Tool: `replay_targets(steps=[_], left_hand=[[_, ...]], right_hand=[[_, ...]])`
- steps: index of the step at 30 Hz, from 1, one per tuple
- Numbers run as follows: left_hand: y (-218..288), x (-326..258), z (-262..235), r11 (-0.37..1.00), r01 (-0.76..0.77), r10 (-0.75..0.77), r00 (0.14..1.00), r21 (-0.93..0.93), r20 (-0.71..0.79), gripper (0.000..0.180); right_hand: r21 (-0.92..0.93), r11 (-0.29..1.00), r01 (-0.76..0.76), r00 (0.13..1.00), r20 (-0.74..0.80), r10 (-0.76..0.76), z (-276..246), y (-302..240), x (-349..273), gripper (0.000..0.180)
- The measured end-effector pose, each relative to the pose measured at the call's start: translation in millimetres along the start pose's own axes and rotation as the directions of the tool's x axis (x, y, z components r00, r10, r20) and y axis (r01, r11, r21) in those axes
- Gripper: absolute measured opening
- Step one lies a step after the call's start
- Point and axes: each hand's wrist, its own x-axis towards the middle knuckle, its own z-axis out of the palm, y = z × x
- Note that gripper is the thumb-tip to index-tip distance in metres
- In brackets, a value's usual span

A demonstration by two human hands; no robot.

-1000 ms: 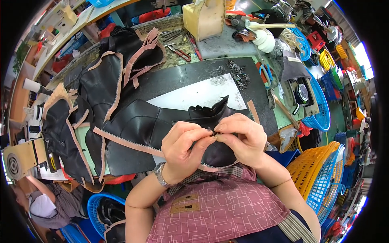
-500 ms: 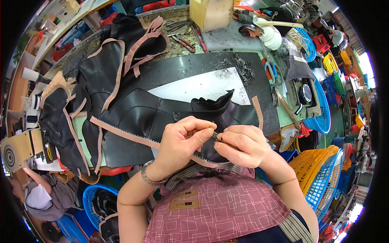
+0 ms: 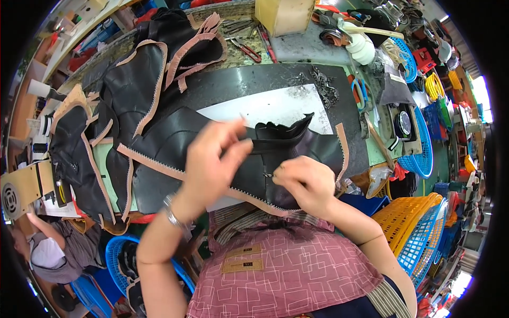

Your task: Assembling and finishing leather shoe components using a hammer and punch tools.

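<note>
i have my left hand (image 3: 214,159) blurred, thumb (image 3: 239,154) apart from its fingers (image 3: 225,132); my right hand (image 3: 307,183) curls into a pinch; both elbows (image 3: 375,236) bend outward

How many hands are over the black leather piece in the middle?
2: the left hand, blurred, over the left part of the black leather piece, and the right hand farther right, near a small shiny bit. Neither is hidden.

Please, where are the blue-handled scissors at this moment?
In the head view, the blue-handled scissors lie right of centre, toward the top, just right of the small metal pieces.
</note>
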Motion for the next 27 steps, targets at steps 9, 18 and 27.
replay_targets(steps=[9,18,27], left_hand=[[-30.3,70.9,-33.4,0.880,-0.303,-0.092,0.646,0.365,0.758,0.058],[-9.8,63.5,-49.8,0.921,0.387,-0.218,0.412,0.046,0.885,0.030],[21.4,32.6,-34.2,0.839,0.522,-0.169,0.520,-0.155,0.837,0.022]], right_hand=[[0.433,0.757,-0.490,0.853,0.058,0.519,33.8,23.0,-17.7,0.011],[0.736,0.524,-0.428,0.810,0.056,0.583,21.5,18.6,-18.1,0.013],[0.860,0.282,-0.426,0.797,0.209,0.567,7.0,-28.0,-30.5,0.014]])
